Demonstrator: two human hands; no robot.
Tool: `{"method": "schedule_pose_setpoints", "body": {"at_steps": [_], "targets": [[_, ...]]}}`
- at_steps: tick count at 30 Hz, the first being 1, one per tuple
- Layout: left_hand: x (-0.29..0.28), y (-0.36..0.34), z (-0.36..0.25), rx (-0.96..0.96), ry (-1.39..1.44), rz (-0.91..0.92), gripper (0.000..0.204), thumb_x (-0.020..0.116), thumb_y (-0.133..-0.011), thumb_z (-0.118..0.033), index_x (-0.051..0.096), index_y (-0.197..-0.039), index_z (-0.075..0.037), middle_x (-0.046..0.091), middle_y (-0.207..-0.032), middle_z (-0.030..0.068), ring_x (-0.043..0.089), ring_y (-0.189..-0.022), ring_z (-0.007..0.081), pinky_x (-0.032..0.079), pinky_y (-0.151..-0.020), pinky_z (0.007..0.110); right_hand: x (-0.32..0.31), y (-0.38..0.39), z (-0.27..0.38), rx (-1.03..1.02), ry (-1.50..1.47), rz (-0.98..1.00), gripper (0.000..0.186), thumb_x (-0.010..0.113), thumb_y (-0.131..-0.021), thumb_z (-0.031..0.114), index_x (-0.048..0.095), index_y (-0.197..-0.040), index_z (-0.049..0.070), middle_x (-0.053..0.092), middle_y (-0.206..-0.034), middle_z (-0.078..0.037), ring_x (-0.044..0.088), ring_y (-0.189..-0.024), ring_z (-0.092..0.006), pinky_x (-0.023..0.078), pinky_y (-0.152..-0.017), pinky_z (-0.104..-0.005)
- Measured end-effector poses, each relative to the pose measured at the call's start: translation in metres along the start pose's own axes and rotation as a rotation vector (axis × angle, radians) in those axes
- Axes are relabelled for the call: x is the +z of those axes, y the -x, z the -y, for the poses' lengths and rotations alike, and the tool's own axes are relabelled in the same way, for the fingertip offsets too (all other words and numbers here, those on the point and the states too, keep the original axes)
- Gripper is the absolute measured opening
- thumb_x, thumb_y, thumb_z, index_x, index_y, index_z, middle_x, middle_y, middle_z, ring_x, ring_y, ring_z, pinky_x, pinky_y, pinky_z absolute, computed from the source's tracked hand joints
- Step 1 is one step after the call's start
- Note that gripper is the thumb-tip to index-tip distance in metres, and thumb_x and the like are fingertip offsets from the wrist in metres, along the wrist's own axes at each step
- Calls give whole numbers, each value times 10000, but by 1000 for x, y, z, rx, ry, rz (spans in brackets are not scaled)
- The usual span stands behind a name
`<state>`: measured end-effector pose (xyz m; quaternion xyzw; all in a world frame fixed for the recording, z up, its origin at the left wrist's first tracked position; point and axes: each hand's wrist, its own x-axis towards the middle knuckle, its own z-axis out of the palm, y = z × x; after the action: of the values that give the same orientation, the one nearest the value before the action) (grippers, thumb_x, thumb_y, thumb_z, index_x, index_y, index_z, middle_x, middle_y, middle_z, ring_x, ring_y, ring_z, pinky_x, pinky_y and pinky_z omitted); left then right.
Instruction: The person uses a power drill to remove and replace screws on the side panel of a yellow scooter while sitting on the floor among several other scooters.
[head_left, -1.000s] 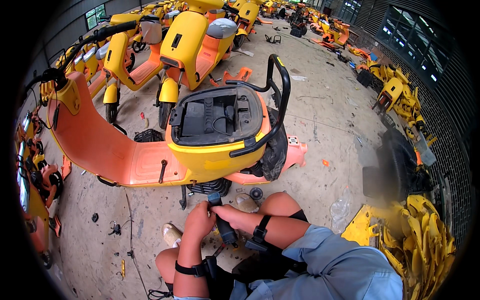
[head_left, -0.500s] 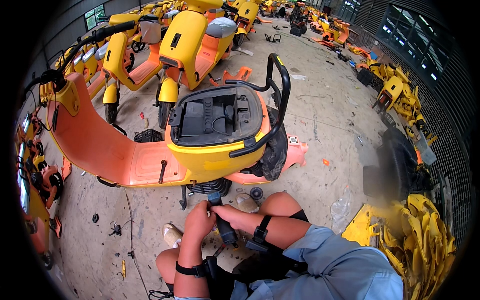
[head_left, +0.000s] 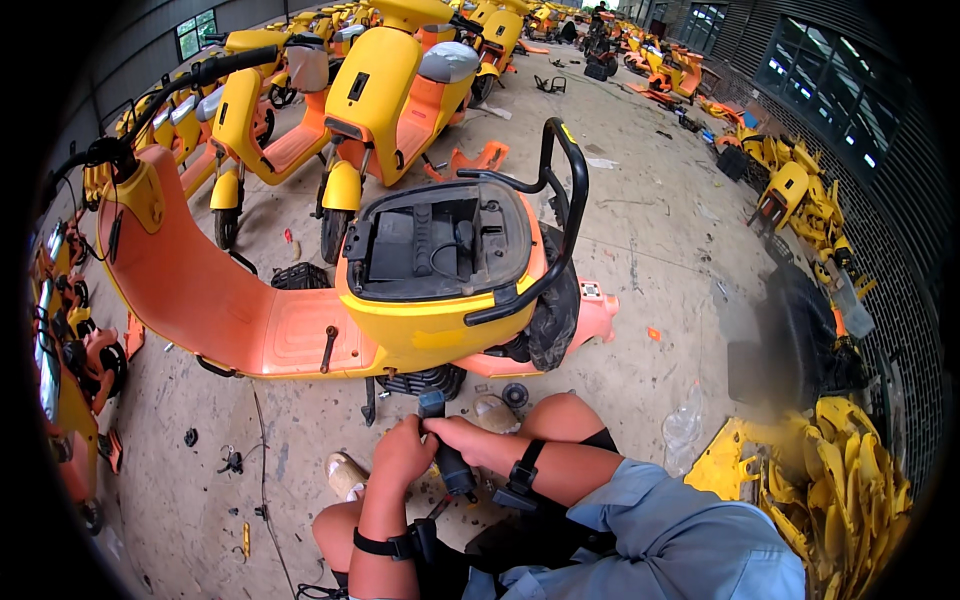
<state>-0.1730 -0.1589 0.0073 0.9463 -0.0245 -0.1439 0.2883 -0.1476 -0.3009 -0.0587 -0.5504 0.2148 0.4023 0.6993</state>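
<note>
I am holding a dark cordless power tool with a blue-grey end in front of my knees. My left hand is closed around its left side, close to the blue-grey end. From the other side, my right hand also grips it; most of its fingers are hidden. Just beyond my hands stands an orange and yellow scooter without its seat, its black storage compartment exposed. A wrench-like tool lies on its orange footboard.
Yellow scooters stand in rows beyond. Yellow body panels are piled at the right, near a dark blurred shape. A clear plastic bag, a cable and small parts lie on the concrete floor. More scooter parts line the left.
The scene sits slightly lower and to the right in the picture, as my head has shifted a little. Both hands keep hold of the power tool, with barely any movement.
</note>
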Motion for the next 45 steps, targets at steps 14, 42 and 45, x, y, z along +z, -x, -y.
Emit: {"method": "schedule_pose_setpoints", "body": {"at_steps": [14,42,45], "targets": [[-10,-2,3,-36,-82,112,236,647,-865,-174,614,-1049,-30,708,-1065,228,671,-1022,426,526,-862,497,5,-2,5,-2,53,0,278,679,-866,267,714,-1028,43,642,-882,-76,601,-752,-188,487,-621,-359],[-51,-57,49,4,-153,146,207,639,-850,-132,660,-992,17,702,-961,280,668,-937,461,535,-812,515,58,-51,47,85,97,4,245,586,-881,255,651,-983,43,620,-854,-72,573,-702,-180,467,-591,-355],[-49,-57,49,2,-124,139,216,635,-846,-133,656,-997,21,700,-966,284,666,-950,460,534,-822,514,58,-52,43,103,16,20,242,577,-888,253,652,-990,47,624,-863,-70,579,-709,-183,474,-595,-357]]}}
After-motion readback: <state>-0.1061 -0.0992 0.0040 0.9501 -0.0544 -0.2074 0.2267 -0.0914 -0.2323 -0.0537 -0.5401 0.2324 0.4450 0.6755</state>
